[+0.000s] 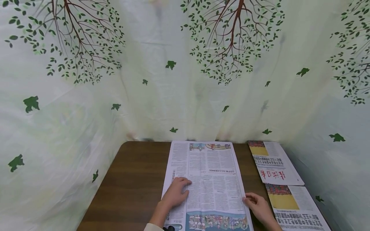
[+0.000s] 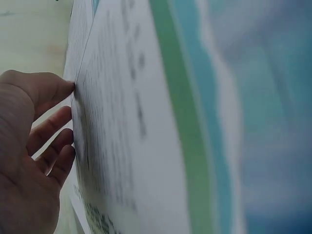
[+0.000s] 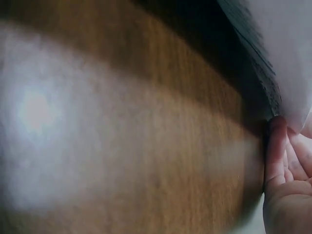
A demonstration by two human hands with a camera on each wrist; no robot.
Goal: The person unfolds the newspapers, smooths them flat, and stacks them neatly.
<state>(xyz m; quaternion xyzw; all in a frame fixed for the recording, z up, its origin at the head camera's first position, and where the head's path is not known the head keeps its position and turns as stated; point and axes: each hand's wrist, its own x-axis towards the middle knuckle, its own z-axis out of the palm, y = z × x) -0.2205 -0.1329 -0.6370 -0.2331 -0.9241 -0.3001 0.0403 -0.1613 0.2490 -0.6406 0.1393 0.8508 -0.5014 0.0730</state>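
Observation:
A newspaper [image 1: 212, 186] lies spread on the brown table, with dense print columns and a blue illustrated band along its near end. My left hand [image 1: 175, 192] rests on its left part, fingertips touching the page; in the left wrist view that hand [image 2: 34, 146] has its thumb and fingers relaxed against the paper [image 2: 117, 97]. At the right edge, my right hand [image 1: 258, 205] pinches the newspaper between thumb and fingers. The right wrist view has the right hand [image 3: 292, 165] at the paper's edge [image 3: 287, 58], some fingers being cut off by the frame.
Two folded newspapers with red and yellow pictures lie on the table's right side, a far one [image 1: 289, 175] and a near one [image 1: 306, 205]. Bare wood [image 1: 127, 186] shows on the left. A curtain [image 1: 199, 106] with printed trees hangs behind.

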